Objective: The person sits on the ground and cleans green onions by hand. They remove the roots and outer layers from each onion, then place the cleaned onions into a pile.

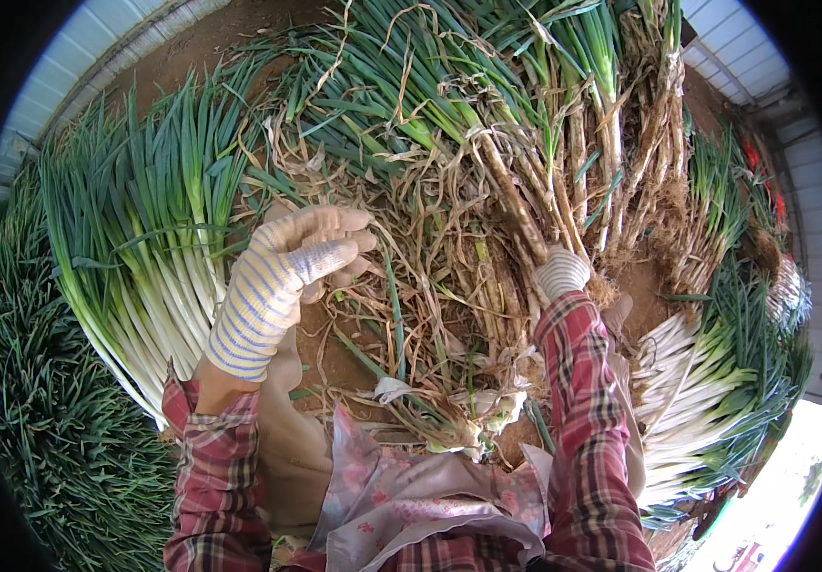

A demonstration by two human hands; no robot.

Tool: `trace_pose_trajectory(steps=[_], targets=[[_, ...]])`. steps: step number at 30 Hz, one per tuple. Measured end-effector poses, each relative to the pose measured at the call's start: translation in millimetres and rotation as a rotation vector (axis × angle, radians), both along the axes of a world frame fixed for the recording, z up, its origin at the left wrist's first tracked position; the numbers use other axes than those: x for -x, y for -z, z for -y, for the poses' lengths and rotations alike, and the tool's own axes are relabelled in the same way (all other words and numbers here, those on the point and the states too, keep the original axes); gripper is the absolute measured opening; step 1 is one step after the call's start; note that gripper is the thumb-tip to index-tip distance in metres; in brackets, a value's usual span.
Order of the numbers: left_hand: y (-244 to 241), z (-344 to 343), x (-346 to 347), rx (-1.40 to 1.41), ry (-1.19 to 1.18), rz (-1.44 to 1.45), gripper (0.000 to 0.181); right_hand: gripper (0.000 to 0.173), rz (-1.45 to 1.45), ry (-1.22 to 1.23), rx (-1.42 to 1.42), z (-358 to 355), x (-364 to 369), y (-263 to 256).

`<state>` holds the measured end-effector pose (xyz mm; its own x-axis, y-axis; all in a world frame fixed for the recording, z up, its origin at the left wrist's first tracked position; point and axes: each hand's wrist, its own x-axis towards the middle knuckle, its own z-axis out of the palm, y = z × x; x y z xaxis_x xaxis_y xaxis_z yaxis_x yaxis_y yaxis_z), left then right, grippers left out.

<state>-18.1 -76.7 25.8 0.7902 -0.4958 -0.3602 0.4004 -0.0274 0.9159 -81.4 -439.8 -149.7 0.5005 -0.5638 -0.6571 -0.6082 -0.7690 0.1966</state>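
Note:
My left hand (311, 264), in a striped knit glove, is raised over dry leaf litter with its fingers curled forward; a thin dry leaf touches its fingertips, and whether they pinch it I cannot tell. My right hand (563, 274), gloved the same way, is closed around the lower stalk of an unpeeled green onion (514, 189) with brown dry skin. The onion's green leaves spread towards the upper left, over a heap of others. Left of my left hand lies a fan of cleaned green onions (157, 286) with white stalks and green tops.
More unpeeled green onions (614, 157) with roots lie ahead to the right. A pile of white-stalked onions (693, 386) is at my right. Dense green leaves (75, 429) fill the far left. Dry peelings (411, 286) cover the soil before me. White panel walls (89, 57) stand beyond.

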Motion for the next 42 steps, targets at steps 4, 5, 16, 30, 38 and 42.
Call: trace_pose_trajectory(steps=[4, 5, 16, 30, 38, 42], targets=[[9, -11, 1, 0.058, -0.049, 0.033, 0.040, 0.046, 0.451, 0.320, -0.575, -51, 43, -32], [13, -15, 0, 0.049, -0.056, 0.046, 0.040, 0.047, 0.488, 0.449, -0.900, -69, 55, -59], [111, 23, -41, -0.178, -0.280, -0.156, 0.030, 0.028, 0.585, -0.029, -1.016, -173, 208, -174], [48, 15, 5, 0.640, -0.048, -0.270, 0.034, 0.056, 0.884, 0.203, -1.033, -161, 173, -109], [36, 4, 10, 0.385, -0.046, -0.071, 0.028, 0.018, 1.134, 0.866, -1.686, -235, 2, -129], [30, 0, 13, 0.200, -0.199, 0.001, 0.025, 0.021, 1.250, 0.652, -1.187, -251, -4, -109]])
